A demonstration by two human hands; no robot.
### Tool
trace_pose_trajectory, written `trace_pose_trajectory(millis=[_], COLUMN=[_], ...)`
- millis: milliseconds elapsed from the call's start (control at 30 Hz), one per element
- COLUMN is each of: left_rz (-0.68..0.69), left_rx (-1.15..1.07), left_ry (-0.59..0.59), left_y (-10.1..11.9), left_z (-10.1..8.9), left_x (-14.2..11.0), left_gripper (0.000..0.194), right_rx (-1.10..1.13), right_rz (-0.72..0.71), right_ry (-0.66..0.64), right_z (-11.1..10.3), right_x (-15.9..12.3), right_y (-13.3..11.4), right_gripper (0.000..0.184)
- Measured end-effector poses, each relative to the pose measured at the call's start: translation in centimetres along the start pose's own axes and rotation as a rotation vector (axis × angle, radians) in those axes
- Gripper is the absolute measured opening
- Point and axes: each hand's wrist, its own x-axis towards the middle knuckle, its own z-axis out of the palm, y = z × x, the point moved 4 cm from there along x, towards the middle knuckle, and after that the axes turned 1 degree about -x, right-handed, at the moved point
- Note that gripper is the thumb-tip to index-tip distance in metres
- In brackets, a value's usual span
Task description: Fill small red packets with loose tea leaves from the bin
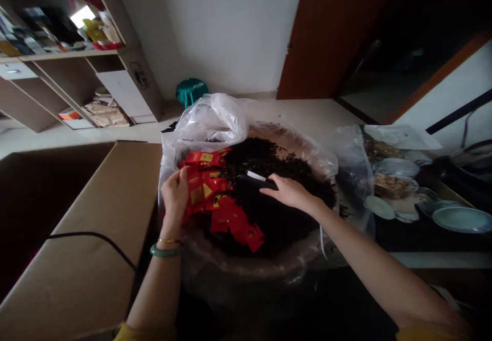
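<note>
Dark, loose, dried tea-like leaves fill a wide round container lined with a clear plastic bag. Small red packets with gold labels lie heaped on the left side of the leaves, a few trailing toward the front. My left hand, with a green bangle at its wrist, is closed at the left edge of the heap, its fingertips pinched on a red packet. Over the middle of the leaves, my right hand grips a black tool with a white strip; its far end blends into the dark leaves.
An open cardboard box with a black cord across it stands at left. On the right, a dark table holds bowls and a clear bag of dried pieces. Behind are a green stool, shelves and a brown door.
</note>
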Motion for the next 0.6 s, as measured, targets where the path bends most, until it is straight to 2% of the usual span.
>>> trace_pose_trajectory(millis=[33, 100, 167, 200, 233, 267, 300, 333, 367, 467, 600], left_rz=[0.055, 0.167, 0.273, 0.321, 0.372, 0.402, 0.384, 0.325, 0.285, 0.260, 0.267], left_rx=[0.112, 0.303, 0.418, 0.446, 0.459, 0.463, 0.484, 0.545, 0.624, 0.713, 0.523], left_ry=[0.077, 0.239, 0.282, 0.186, -0.016, -0.286, -0.523, -0.654, -0.725, -0.768, -0.768], left_y=[0.3, 1.4, 2.7, 3.3, 3.7, 3.9, 3.9, 3.7, 3.5, 3.2, 2.6], left_z=[-0.4, -0.9, -0.4, 0.3, 1.5, 2.9, 4.1, 4.8, 5.4, 6.6, 7.0], left_x=[0.1, -0.3, -1.4, -2.1, -2.8, -3.8, -5.0, -6.0, -6.9, -8.6, -8.3], left_gripper=[0.040, 0.050, 0.058, 0.049, 0.036, 0.029, 0.029, 0.032, 0.036, 0.046, 0.027], right_rx=[-0.057, -0.137, -0.194, -0.222, -0.250, -0.278, -0.302, -0.321, -0.337, -0.372, -0.382], right_rz=[0.000, -0.008, -0.015, -0.013, -0.009, -0.005, 0.000, 0.006, 0.012, 0.008, -0.022], right_ry=[-0.023, -0.060, -0.084, -0.094, -0.105, -0.119, -0.136, -0.153, -0.172, -0.214, -0.263], right_z=[0.1, 0.3, 0.5, 0.5, 0.5, 0.5, 0.4, 0.4, 0.3, 0.1, -0.2], right_x=[0.0, 0.1, 0.2, 0.2, 0.2, 0.2, 0.2, 0.2, 0.2, -0.1, -0.4], right_y=[0.2, 0.4, 0.6, 0.7, 0.8, 0.9, 1.0, 1.0, 1.0, 0.9, 1.0], right_gripper=[0.041, 0.039, 0.036, 0.035, 0.034, 0.034, 0.033, 0.033, 0.031, 0.026, 0.024])
